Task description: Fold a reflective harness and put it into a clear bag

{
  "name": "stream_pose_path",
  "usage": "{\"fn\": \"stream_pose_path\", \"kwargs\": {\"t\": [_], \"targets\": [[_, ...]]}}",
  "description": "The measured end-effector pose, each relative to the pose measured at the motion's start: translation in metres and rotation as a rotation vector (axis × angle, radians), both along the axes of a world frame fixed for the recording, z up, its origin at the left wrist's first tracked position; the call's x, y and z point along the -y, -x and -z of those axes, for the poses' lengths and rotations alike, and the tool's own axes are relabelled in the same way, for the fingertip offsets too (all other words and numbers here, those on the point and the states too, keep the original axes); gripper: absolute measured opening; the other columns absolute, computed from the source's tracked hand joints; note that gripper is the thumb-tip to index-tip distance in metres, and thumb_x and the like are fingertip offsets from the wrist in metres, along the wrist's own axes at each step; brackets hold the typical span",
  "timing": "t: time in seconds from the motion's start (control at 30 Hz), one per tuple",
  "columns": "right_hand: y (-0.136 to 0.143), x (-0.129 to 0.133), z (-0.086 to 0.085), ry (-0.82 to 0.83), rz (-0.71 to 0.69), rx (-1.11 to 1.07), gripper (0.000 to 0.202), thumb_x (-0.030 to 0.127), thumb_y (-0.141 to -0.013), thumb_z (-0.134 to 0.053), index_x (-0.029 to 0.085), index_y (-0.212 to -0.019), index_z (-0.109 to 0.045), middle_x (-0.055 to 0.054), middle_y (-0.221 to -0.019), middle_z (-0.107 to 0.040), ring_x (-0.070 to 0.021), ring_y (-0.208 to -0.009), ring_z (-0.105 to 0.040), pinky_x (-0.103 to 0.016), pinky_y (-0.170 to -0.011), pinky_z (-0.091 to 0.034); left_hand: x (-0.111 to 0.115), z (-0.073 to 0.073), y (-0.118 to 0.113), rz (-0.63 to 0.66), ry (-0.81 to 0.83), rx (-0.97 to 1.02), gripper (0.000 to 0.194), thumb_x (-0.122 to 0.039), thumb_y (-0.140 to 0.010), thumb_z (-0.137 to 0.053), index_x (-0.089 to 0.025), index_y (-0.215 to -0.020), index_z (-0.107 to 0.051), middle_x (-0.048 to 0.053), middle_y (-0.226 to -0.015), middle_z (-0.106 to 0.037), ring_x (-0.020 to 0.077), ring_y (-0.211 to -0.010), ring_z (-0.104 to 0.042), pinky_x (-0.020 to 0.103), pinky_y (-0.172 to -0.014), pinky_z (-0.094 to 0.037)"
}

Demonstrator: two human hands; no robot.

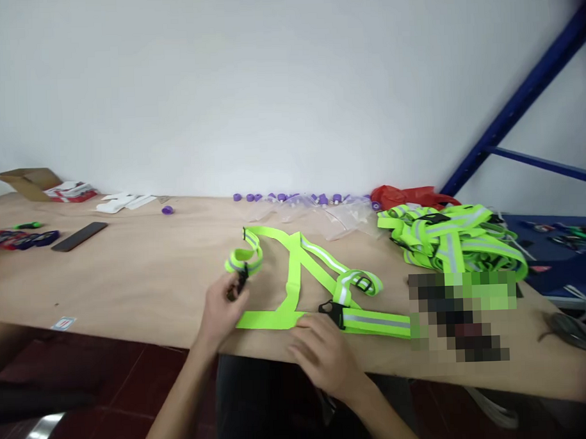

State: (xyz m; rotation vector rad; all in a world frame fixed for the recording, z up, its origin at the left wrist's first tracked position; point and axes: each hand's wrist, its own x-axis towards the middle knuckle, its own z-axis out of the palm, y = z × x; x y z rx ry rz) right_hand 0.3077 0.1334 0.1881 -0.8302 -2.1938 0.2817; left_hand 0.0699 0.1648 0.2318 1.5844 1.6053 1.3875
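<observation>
A neon yellow-green harness of reflective straps (293,271) lies spread near the table's front edge. My left hand (223,308) is closed on a black buckle (241,277) at the end of its left strap, which curls up beside the fingers. My right hand (326,356) rests on the lower strap at the table edge, its fingers bent; what they grip, if anything, is hidden. Just above the right hand is another black buckle (332,313). A strap with a grey stripe (378,322) runs from it to the right, into a pixelated patch.
A heap of similar straps (447,240) lies at the right, before a red bag (410,196). Clear plastic bags (341,216) and purple caps (337,198) line the wall. Leftward are a dark flat bar (80,236) and an open carton (29,182).
</observation>
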Motion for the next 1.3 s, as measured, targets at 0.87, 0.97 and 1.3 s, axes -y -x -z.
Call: {"fn": "stream_pose_path", "kwargs": {"t": [0.87, 0.97, 1.3], "targets": [[-0.099, -0.019, 0.024, 0.350, 0.345, 0.031, 0.032, 0.027, -0.087, -0.066, 0.023, -0.118, -0.073, -0.013, -0.121, -0.059, -0.0300, -0.121, -0.056, -0.047, -0.104, -0.047, 0.012, 0.058, -0.057, 0.292, 0.033, -0.646, 0.032, -0.038, -0.091, -0.059, -0.028, -0.122, -0.059, 0.006, -0.122, -0.065, 0.0292, -0.109, -0.063, 0.040, -0.085, -0.052], [-0.099, -0.017, 0.023, 0.334, 0.341, 0.064, 0.037, 0.022, -0.084, -0.068, 0.023, -0.120, -0.073, -0.013, -0.121, -0.061, -0.0310, -0.123, -0.055, -0.048, -0.106, -0.045, 0.008, 0.063, -0.060, 0.265, -0.035, -0.757, 0.031, -0.037, -0.088, -0.062, -0.028, -0.118, -0.064, 0.006, -0.118, -0.068, 0.0312, -0.105, -0.063, 0.043, -0.085, -0.052], [-0.103, -0.019, 0.028, 0.326, 0.311, -0.049, 0.042, 0.018, -0.081, -0.073, 0.025, -0.123, -0.070, -0.011, -0.123, -0.064, -0.0280, -0.123, -0.056, -0.047, -0.106, -0.045, 0.005, 0.057, -0.057, 0.206, -0.339, -0.575, 0.037, -0.048, -0.094, -0.057, -0.026, -0.122, -0.068, 0.010, -0.120, -0.066, 0.0283, -0.105, -0.064, 0.043, -0.091, -0.052]]}}
